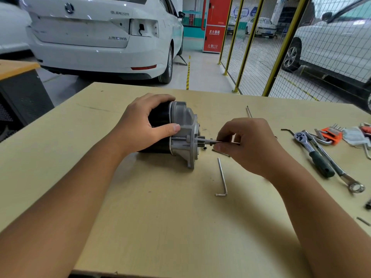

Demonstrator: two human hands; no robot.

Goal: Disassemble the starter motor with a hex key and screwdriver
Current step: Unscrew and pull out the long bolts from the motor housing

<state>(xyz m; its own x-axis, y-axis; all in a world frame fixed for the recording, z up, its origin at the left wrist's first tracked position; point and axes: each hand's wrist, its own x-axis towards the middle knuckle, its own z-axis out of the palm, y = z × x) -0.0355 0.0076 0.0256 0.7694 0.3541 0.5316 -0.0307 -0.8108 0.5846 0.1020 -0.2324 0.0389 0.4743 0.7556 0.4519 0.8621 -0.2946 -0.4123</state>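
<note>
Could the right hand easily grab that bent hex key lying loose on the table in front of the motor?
Probably yes. The hex key lies alone on bare table just below the right hand, nothing between them. But that hand is pinching a thin rod at the motor, so it must let go first.

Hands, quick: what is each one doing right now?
Left hand: grips the starter motor, steadying it on the table.
Right hand: pinches a thin metal rod at the motor's end.
</note>
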